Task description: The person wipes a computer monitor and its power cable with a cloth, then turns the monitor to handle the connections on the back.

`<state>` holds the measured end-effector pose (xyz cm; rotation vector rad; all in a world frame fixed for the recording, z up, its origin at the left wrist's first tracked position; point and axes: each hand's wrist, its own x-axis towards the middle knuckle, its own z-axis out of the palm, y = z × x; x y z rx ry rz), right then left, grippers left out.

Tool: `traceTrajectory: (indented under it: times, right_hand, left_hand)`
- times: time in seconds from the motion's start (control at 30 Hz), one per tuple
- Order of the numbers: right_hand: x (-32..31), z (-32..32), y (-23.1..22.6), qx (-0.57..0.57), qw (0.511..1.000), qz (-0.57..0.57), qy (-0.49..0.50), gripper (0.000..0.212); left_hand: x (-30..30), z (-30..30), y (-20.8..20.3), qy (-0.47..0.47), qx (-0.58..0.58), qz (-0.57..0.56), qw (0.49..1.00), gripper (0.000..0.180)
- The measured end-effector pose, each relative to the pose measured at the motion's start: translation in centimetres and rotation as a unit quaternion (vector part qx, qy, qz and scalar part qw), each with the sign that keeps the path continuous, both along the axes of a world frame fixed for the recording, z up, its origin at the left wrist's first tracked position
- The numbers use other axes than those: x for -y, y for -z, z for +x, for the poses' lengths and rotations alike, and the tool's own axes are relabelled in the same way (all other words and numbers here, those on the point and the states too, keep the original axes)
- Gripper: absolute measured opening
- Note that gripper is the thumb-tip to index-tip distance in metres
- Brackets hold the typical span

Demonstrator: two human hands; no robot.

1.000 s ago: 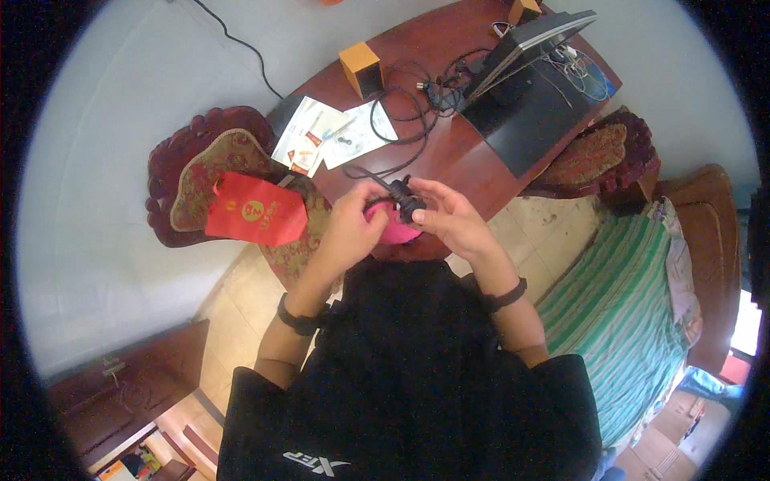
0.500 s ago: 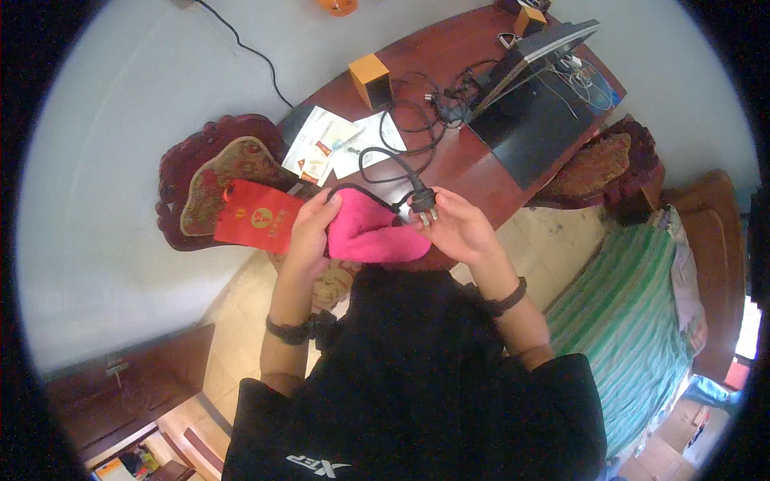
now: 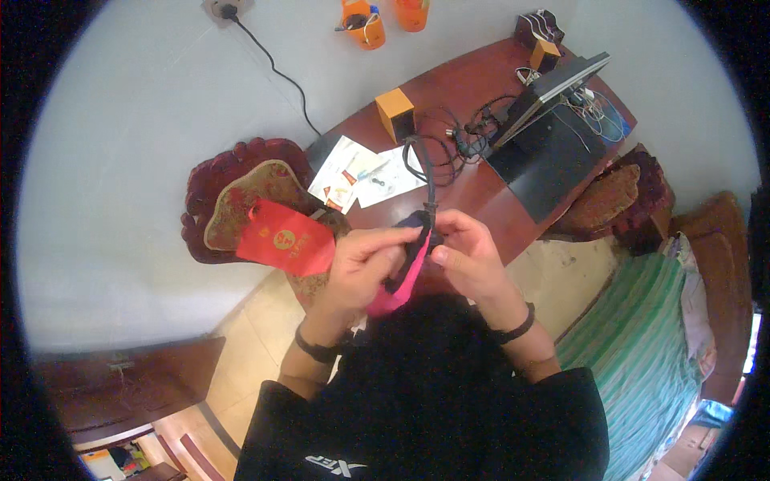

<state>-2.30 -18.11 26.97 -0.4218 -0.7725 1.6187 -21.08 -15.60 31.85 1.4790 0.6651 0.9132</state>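
A fuzzy pink cloth item with a black outer side [image 3: 401, 284] is bunched between my two hands, at the table's near edge. My left hand [image 3: 361, 268] grips it from the left, thumb and fingers bent over the black part. A black power cord [image 3: 430, 180] comes down from above and meets the black rim of the cloth. My right hand [image 3: 475, 260] closes on the dark end of the cord at the cloth's right side. The plug's prongs are hidden behind my fingers and the fabric.
On the reddish wooden table [image 3: 457, 84] are papers [image 3: 389, 180], an orange box-shaped speaker [image 3: 395, 112], coiled cables [image 3: 449, 164] and a monitor [image 3: 553, 92]. A red bag [image 3: 285, 238] rests on a carved chair [image 3: 241, 180]. A green striped bed [image 3: 630, 337] stands right.
The plug, held up with its prongs showing before, is now at the cloth's edge, mostly hidden. My left hand has moved right, bunching the cloth. The view has shifted, showing more wall.
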Motion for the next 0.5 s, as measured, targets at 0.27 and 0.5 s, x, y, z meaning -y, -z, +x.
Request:
traceTrajectory:
  times: [0.27,0.5]
  right_hand:
    - [0.7,-0.3,0.8,0.127,0.988,0.032,0.078,0.041]
    - [0.4,-0.3,0.3,0.213,0.961,0.114,0.138,0.041]
  left_hand:
    - [0.6,1.8,2.7,-0.160,-0.030,0.065,0.985,0.037]
    - [0.0,1.2,2.9,-0.071,-0.030,0.083,0.994,0.039]
